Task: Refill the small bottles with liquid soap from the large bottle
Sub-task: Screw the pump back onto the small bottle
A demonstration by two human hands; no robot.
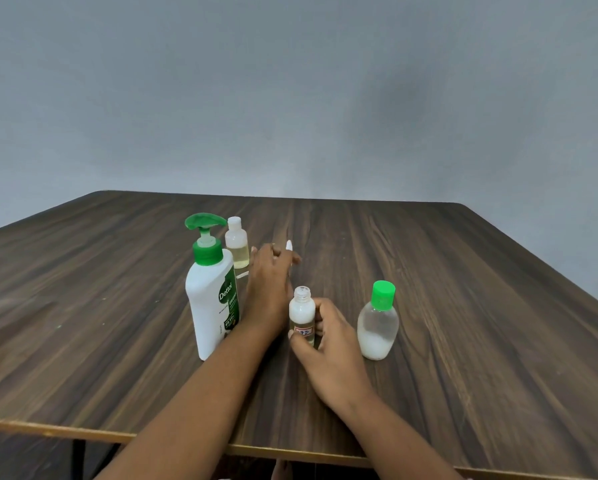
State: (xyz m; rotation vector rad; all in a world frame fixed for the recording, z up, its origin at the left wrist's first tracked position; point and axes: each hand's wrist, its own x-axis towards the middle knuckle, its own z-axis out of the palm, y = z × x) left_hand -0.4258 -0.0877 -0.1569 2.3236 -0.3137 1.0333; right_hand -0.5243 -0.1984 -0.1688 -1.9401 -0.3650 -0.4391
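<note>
My left hand [269, 282] reaches forward, forearm stretched out, fingers pinching a white cap [288, 245]. My right hand [327, 348] sits nearer, fingers and thumb curled round a small bottle [302, 311].

Dark wood-grain table [429, 271] before plain grey wall [290, 98]

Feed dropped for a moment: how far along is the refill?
Looks done: green-capped bottle, closed, part full of white soap. In hand: right hand grips the uncapped bottle, white near the top; left hand seems to pinch its white cap. Left: recap it; the white-capped bottle behind the large pump bottle holds only yellowish liquid.
</note>
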